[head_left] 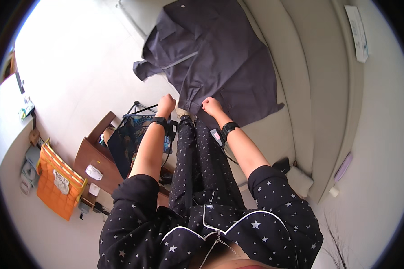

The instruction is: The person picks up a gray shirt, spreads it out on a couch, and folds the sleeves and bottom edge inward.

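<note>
A dark grey long-sleeved shirt (229, 58) lies spread out on a beige sofa, one sleeve reaching toward me. Its buttoned cuff (188, 106) is between my two hands. My right hand (212, 106) is closed at the shirt's near edge, fingertips pinching the cloth beside the cuff. To the left of the cuff, my left hand (167, 105) is closed in a fist; what it holds, if anything, is hidden. Black bands with small devices circle both my wrists.
The beige sofa (278, 143) curves along the right, with a white box (357, 33) on its back ledge. At left stand a brown wooden cabinet (94, 154), a dark patterned bag (130, 134) and a chair with an orange cushion (56, 184).
</note>
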Demonstrator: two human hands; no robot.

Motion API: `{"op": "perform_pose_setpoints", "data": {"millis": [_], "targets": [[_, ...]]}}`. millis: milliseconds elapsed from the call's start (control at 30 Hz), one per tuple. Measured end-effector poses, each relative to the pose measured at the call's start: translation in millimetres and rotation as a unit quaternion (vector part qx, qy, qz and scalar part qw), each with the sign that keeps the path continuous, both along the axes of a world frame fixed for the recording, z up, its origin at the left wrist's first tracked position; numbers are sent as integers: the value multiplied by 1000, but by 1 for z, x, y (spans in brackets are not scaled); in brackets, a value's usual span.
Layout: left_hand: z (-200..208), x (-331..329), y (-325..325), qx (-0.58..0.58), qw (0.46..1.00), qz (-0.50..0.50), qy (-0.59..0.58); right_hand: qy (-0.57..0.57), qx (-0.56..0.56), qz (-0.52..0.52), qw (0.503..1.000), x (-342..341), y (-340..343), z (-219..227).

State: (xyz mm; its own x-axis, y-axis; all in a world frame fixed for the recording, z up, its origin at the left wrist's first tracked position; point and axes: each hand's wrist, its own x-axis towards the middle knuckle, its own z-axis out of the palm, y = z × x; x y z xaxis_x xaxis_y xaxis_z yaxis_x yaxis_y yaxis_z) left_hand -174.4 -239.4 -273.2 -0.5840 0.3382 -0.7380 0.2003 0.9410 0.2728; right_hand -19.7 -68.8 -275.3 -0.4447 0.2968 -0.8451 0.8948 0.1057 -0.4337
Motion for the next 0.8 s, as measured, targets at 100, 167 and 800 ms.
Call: {"op": "perform_pose_setpoints", "data": {"millis": [100, 167, 800], "targets": [[10, -38, -6, 57, 997, 51, 19, 44, 5, 22, 999, -33, -4, 15], [13, -63, -11, 85, 991, 100, 25, 76, 1, 28, 997, -60, -12, 28], [-53, -257, -44, 284, 909, 128, 277, 308, 266, 148, 901, -348, -69, 9]]}}
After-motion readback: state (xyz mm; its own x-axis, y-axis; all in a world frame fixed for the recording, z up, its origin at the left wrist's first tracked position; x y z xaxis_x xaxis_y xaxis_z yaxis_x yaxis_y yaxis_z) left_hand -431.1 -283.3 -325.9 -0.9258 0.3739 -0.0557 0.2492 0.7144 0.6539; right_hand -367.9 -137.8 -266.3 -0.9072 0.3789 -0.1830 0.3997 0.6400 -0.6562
